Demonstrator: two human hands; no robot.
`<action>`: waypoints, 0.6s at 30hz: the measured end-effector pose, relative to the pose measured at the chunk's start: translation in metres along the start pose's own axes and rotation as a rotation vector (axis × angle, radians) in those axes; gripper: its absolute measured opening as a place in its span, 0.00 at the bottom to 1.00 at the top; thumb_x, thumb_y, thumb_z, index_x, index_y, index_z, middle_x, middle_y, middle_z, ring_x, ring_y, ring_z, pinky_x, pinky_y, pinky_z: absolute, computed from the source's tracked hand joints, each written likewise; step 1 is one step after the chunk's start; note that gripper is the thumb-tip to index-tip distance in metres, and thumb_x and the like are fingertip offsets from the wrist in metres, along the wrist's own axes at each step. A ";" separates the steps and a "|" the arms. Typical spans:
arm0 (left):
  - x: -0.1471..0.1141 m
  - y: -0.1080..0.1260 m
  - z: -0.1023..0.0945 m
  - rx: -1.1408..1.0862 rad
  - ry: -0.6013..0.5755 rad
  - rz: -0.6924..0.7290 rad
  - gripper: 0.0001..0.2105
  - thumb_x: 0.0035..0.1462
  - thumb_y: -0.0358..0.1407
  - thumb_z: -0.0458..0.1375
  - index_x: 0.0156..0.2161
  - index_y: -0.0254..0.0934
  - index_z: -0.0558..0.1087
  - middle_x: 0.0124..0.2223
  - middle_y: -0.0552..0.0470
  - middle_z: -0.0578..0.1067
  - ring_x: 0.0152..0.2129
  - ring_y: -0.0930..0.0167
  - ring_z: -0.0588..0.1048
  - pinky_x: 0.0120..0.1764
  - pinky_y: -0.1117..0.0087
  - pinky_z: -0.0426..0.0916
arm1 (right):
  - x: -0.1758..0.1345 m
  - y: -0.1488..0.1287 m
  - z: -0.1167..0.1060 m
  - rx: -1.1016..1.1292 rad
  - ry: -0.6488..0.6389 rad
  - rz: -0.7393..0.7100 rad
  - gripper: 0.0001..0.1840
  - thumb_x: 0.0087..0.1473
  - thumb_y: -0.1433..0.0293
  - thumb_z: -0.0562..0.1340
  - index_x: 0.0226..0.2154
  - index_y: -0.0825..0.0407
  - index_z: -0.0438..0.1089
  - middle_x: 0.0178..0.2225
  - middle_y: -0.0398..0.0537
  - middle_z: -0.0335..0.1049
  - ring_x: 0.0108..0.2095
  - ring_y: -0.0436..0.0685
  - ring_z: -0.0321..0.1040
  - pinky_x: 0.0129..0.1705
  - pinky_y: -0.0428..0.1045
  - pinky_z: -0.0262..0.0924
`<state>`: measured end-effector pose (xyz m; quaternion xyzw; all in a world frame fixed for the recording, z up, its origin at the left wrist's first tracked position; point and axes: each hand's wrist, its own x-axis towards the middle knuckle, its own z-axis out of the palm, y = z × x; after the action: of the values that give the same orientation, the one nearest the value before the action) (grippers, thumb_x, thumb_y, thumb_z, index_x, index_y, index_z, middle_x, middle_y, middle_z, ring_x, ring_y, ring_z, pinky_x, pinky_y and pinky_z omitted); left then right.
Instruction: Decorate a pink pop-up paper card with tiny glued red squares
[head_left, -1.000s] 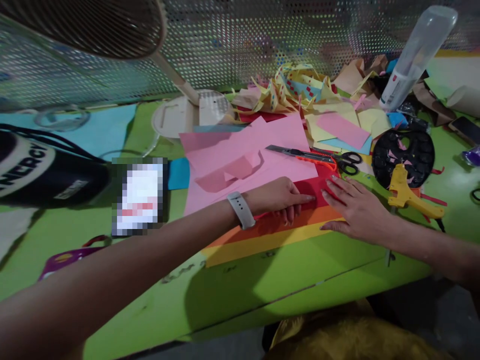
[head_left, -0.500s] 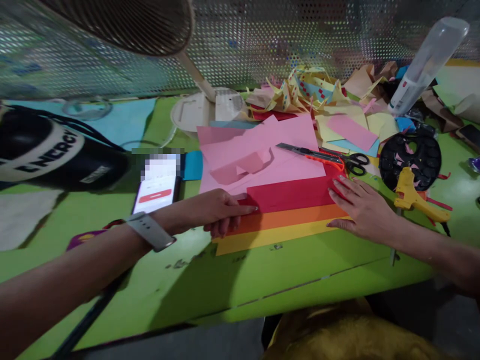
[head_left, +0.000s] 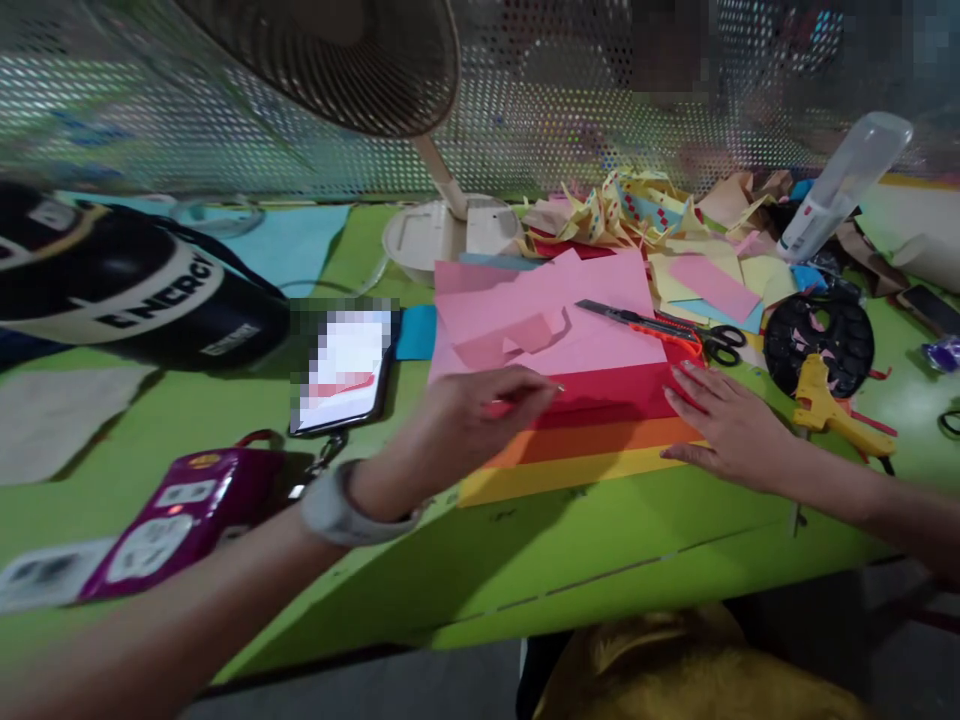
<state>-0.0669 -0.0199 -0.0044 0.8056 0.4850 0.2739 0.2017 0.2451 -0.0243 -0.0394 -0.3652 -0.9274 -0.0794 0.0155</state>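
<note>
A red paper strip [head_left: 615, 396] overlaps an orange strip [head_left: 585, 438] and a yellow strip [head_left: 562, 475] on the green table. My left hand [head_left: 499, 405] is over the strips' left part, fingers pressed together. Anything between those fingertips is hidden. Fingers spread, my right hand [head_left: 720, 420] lies flat across the strips' right end. Pink sheets [head_left: 517, 300] spread just behind the red paper. On them rests a red-and-black box cutter [head_left: 622, 318], its tip toward the left, close to black-handled scissors [head_left: 724, 345].
A yellow glue gun [head_left: 832, 410] and black palette [head_left: 817, 340] stand right of my right hand. Left are a phone [head_left: 345, 365], a purple case [head_left: 180, 510] and a black bottle [head_left: 172, 290]. A fan [head_left: 420, 235], paper scraps [head_left: 630, 215] and a clear bottle [head_left: 847, 185] are behind.
My left hand has moved rightward over the red paper, its fingers now bunched rather than the index finger stretched along the edge. My right hand stays flat. The camera view has shifted left.
</note>
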 end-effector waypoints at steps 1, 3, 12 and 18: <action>0.000 0.004 0.010 0.078 0.001 0.107 0.16 0.65 0.45 0.51 0.41 0.37 0.77 0.38 0.47 0.83 0.33 0.68 0.81 0.36 0.67 0.75 | 0.001 -0.001 -0.001 -0.003 -0.013 -0.007 0.39 0.63 0.47 0.48 0.58 0.63 0.66 0.61 0.65 0.61 0.63 0.72 0.56 0.60 0.65 0.59; -0.001 0.008 0.031 0.215 -0.016 0.308 0.19 0.68 0.44 0.46 0.50 0.36 0.74 0.48 0.44 0.80 0.44 0.64 0.79 0.45 0.62 0.74 | 0.005 -0.003 -0.003 -0.008 -0.044 -0.016 0.38 0.63 0.48 0.49 0.59 0.63 0.65 0.62 0.66 0.61 0.63 0.72 0.56 0.61 0.65 0.59; -0.015 -0.011 0.079 0.434 -0.078 0.381 0.41 0.63 0.58 0.45 0.68 0.25 0.48 0.67 0.30 0.58 0.66 0.57 0.55 0.65 0.53 0.52 | 0.040 -0.024 0.001 0.046 -0.051 -0.003 0.42 0.61 0.45 0.50 0.60 0.64 0.63 0.62 0.68 0.59 0.65 0.71 0.53 0.64 0.64 0.52; -0.017 -0.015 0.080 0.427 -0.109 0.332 0.45 0.61 0.62 0.43 0.68 0.25 0.48 0.68 0.31 0.56 0.66 0.54 0.54 0.65 0.51 0.49 | 0.034 -0.011 0.005 0.009 0.051 -0.026 0.39 0.62 0.46 0.49 0.56 0.62 0.68 0.61 0.67 0.62 0.64 0.70 0.55 0.63 0.64 0.52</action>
<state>-0.0324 -0.0327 -0.0790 0.9119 0.3815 0.1512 0.0055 0.2125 -0.0085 -0.0434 -0.3508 -0.9318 -0.0845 0.0396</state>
